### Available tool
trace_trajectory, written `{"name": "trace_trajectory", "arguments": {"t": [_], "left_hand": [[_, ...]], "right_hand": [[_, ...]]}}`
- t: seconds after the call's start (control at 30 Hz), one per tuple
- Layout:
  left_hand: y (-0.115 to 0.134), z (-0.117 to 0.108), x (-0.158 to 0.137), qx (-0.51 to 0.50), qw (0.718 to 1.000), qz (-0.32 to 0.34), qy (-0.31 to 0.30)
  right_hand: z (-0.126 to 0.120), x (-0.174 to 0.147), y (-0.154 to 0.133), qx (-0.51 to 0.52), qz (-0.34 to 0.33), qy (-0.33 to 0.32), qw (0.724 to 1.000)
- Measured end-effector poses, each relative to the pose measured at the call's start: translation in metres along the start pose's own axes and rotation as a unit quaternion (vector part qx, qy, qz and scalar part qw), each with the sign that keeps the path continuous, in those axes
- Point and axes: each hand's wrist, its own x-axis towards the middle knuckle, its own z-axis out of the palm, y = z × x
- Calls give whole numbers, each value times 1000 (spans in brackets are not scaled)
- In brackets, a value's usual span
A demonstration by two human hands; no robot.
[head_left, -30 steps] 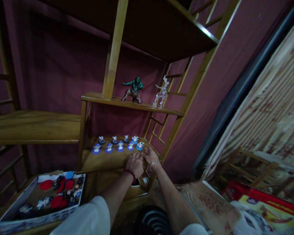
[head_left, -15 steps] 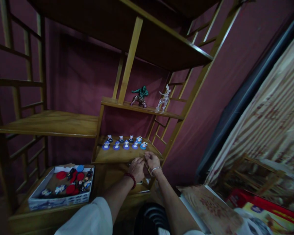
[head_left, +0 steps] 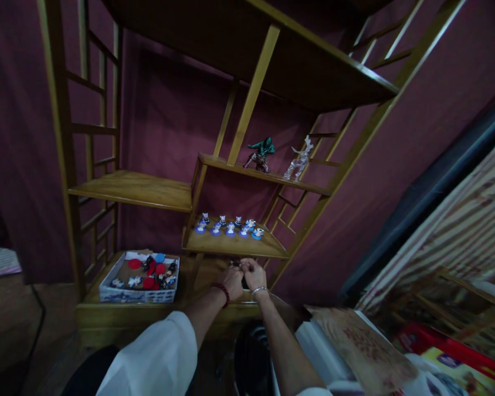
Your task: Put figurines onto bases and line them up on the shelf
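Since a second ago, lowers left hand [head_left: 232, 280] and right hand [head_left: 254, 276] away from the small round-based purple, blue and black figurines [head_left: 230, 230], in two rows on the brown wooden shelf [head_left: 231, 245]. Curls fingers [head_left: 246, 265] inward; cannot tell whether holding anything.

My left hand [head_left: 232, 280], dark-red beaded bracelet [head_left: 225, 292] at wrist, close against my right hand [head_left: 254, 274], silvery bracelet [head_left: 259, 290] there; anything held, can't tell. Beyond: small purple-, blue- and black-based figurines [head_left: 230, 229], two rows, on brown wooden shelf [head_left: 231, 245]. Off left, white-and-blue cardboard box [head_left: 138, 295], flat red discs [head_left: 135, 264] inside.
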Motion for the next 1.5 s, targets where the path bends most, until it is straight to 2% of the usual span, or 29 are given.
{"name": "trace_trajectory", "arguments": {"t": [0.17,0.43,0.67,0.9,1.23,1.5], "left_hand": [[-16,-8,-28,28,996,-58,-62],[-56,-14,-74,54,984,-138,-95],[-100,-31,-109,69,972,-199,-101],[-138,-51,-133,80,959,-252,-97],[-173,-62,-149,85,947,-293,-99],[-206,-70,-159,99,937,-319,-105]], "right_hand": [[36,-18,1,21,7,-40,999],[94,-46,-11,44,-8,-129,991],[146,-67,-44,28,-28,-183,982],[191,-74,-80,19,-12,-241,970],[230,-72,-96,-7,-12,-266,964],[254,-67,-93,-41,-41,-284,957]]}}
